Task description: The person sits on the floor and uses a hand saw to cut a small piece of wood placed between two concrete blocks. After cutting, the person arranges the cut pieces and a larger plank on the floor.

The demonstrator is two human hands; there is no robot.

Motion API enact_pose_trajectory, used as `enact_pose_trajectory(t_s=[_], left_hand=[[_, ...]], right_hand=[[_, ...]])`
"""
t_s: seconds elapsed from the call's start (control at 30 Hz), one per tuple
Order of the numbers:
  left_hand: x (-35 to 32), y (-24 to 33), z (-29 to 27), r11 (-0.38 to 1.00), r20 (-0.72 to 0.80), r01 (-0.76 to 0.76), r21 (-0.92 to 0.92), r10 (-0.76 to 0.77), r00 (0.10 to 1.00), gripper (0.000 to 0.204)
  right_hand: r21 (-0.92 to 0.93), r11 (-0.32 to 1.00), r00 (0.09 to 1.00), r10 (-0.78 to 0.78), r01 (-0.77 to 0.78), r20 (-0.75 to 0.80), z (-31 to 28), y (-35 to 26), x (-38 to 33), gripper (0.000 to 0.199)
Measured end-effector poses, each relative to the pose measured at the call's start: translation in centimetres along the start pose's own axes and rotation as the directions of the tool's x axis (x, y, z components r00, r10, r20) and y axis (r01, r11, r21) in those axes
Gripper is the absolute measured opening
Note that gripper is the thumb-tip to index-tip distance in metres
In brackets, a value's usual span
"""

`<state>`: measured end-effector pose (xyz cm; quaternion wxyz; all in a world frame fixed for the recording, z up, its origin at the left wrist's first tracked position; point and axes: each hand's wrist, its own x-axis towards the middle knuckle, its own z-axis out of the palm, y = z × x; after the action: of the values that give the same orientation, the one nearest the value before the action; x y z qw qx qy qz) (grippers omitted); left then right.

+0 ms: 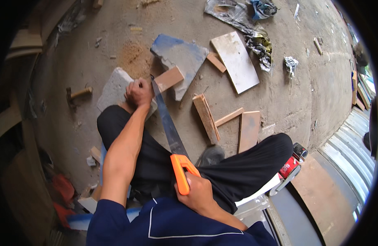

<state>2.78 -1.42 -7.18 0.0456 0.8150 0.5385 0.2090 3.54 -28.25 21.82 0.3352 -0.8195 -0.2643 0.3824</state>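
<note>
My right hand (196, 192) is wrapped round the orange handle of a handsaw (169, 127). Its dark blade slants up and away to the left, and near the tip it crosses a short wooden board (169, 79). The board's right end rests on a blue-stained concrete slab (180, 53). On the other side of the blade my left hand (139, 93) is closed and presses down on the board, hiding most of that part. Beneath this hand lies a pale concrete block (113, 88). How deep the blade sits in the wood cannot be made out.
Sawdust (135, 57) is heaped beyond the block. A hammer (79, 94) lies at left. Wood offcuts (206, 119), a white-faced panel (236, 61) and crumpled wrappers (261, 45) lie on the right. Beside my right knee stands a red can (289, 167); corrugated metal sheet (349, 143) lies farther right.
</note>
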Motion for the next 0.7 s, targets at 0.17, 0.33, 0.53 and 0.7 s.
enact_pose_trajectory(t_s=[0.17,0.33,0.53,0.7], left_hand=[[1.1,1.0,-0.3,1.000,-0.038,0.001,-0.013,-0.001,0.999,0.027],[1.1,1.5,0.3,0.999,-0.036,-0.019,-0.026,0.018,0.999,0.026],[0.4,0.2,0.2,1.000,-0.067,-0.011,-0.027,0.009,0.998,0.026],[0.5,0.8,-0.5,1.000,-0.049,-0.013,-0.027,0.011,0.999,0.026]], right_hand=[[-0.057,0.996,0.997,-0.070,0.068,-0.026,-0.7,3.8,0.9,0.017],[-0.092,0.995,0.994,-0.048,0.040,-0.096,4.2,3.9,9.8,0.020],[-0.007,1.000,1.000,-0.018,0.018,0.023,-0.2,2.1,0.2,0.015],[-0.032,0.997,0.992,-0.069,0.066,-0.109,1.3,4.8,4.2,0.015]])
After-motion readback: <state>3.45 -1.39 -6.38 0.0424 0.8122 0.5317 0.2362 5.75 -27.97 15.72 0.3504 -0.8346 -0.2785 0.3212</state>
